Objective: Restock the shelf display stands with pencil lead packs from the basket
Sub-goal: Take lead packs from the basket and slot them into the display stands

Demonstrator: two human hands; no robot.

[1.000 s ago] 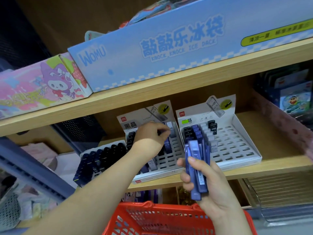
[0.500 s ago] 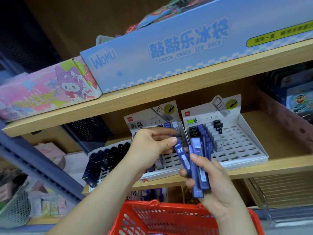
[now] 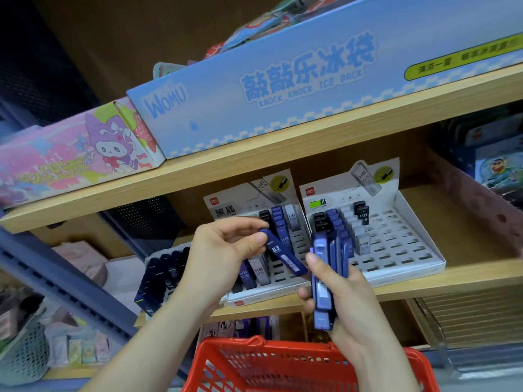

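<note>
My left hand (image 3: 226, 250) pinches one dark blue lead pack (image 3: 284, 254) marked 0.3, tilted, in front of the middle white display stand (image 3: 294, 244). My right hand (image 3: 348, 295) grips a stack of several blue lead packs (image 3: 322, 278) held upright, just below the right display stand (image 3: 402, 241), which has many vacant slots. A third stand (image 3: 161, 275) at the left holds dark packs. The red basket (image 3: 283, 366) sits under both hands at the bottom edge.
The stands rest on a wooden shelf (image 3: 452, 278). The shelf above carries a long blue ice-pack box (image 3: 311, 80) and a pink cartoon box (image 3: 70, 154). A red-patterned bin (image 3: 481, 205) stands at the right, a grey mesh basket (image 3: 25, 352) low left.
My left hand came back from the middle stand and took one blue pack off the stack in my right hand, now holding it apart from the stack.
</note>
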